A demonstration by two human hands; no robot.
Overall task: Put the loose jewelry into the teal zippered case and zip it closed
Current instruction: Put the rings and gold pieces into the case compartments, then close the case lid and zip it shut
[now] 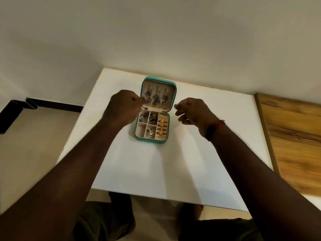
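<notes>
Fingers [179, 113] curl loosely beside the square teal case [150, 140].

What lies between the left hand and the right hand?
In the head view, the raised lid of the teal case, holding earrings, stands between the left hand and the right hand.

Teal zippered case [157, 110]: open, lid upright holding three dangling earrings [157, 98]; tray compartments hold gold rings [161, 128], assorted pieces.
</notes>
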